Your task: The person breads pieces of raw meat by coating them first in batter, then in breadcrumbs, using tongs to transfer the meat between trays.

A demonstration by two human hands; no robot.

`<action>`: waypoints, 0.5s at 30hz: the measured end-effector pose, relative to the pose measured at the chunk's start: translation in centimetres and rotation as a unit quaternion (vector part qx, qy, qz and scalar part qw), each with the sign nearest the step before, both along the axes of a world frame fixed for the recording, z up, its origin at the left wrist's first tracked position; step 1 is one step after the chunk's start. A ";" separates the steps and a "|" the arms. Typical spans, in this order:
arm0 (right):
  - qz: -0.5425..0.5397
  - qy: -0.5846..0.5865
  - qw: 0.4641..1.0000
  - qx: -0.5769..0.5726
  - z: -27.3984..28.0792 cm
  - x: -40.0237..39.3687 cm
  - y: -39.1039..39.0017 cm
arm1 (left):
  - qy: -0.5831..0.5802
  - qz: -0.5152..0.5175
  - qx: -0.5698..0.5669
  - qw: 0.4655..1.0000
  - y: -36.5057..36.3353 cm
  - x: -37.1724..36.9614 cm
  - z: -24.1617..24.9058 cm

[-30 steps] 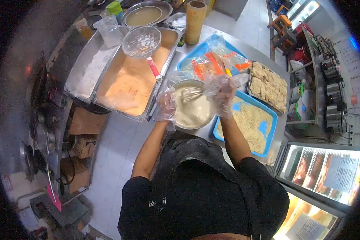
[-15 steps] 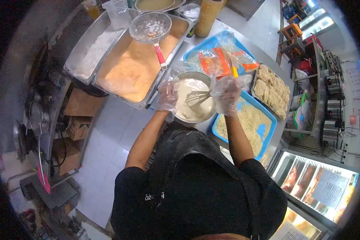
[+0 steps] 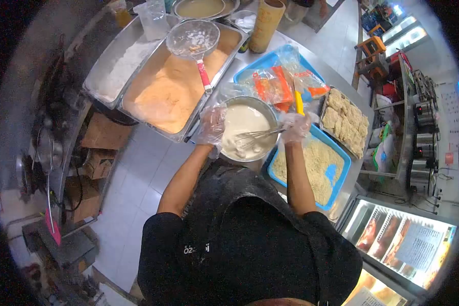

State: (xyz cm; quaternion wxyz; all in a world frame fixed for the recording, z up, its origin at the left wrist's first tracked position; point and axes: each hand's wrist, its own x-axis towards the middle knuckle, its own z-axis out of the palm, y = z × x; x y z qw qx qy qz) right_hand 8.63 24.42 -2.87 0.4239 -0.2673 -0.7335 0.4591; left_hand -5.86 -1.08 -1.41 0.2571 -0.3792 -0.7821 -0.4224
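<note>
A round metal bowl (image 3: 271,113) of pale, creamy batter (image 3: 242,121) stands at the table edge close to my body. My left hand (image 3: 211,125), in a clear plastic glove, grips the bowl's left side. My right hand (image 3: 296,127), gloved the same way, is closed around the handle of a wire whisk (image 3: 255,134). The whisk tilts over the bowl's right rim, its wires partly sunk in the batter. To the right lies a blue tray of crumbs (image 3: 319,171), partly behind my right forearm.
Left are metal pans of orange powder (image 3: 163,94) and white flour (image 3: 120,69); a red-handled strainer (image 3: 204,74) rests across them. Behind the bowl, a blue tray (image 3: 245,71) bears plastic packets (image 3: 273,84). A tray of breaded pieces (image 3: 344,120) sits at right.
The whisk has swept through the batter toward the near side of the bowl. My right hand has shifted slightly right and nearer, while my left hand keeps its hold on the bowl.
</note>
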 end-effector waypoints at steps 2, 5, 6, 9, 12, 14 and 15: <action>0.051 -0.131 0.989 0.054 0.0 1.0 2.5 | 0.018 0.034 -0.011 0.999 0.0 -0.1 -1.6; -0.008 -0.090 0.993 0.077 3.1 0.8 -0.9 | -0.015 0.027 -0.050 0.998 -0.3 0.3 -1.3; -0.048 -0.039 0.993 0.101 4.3 -0.1 -3.4 | -0.033 0.015 -0.066 0.997 -0.4 0.2 -1.0; -0.041 0.178 0.959 -0.216 -0.4 -2.1 -3.6 | 0.019 0.022 -0.034 0.999 -0.1 -0.1 -1.2; 0.019 0.208 0.870 -0.447 4.6 -1.9 -5.3 | -0.184 -0.011 -0.157 0.970 -0.5 -0.3 -0.5; 0.014 0.228 0.880 -0.416 5.0 -2.1 -5.3 | -0.093 -0.030 -0.131 0.987 -0.5 -0.7 -1.8; 0.017 0.259 0.840 -0.476 5.1 -2.3 -5.1 | -0.045 -0.038 -0.117 0.991 -0.4 -0.8 -1.1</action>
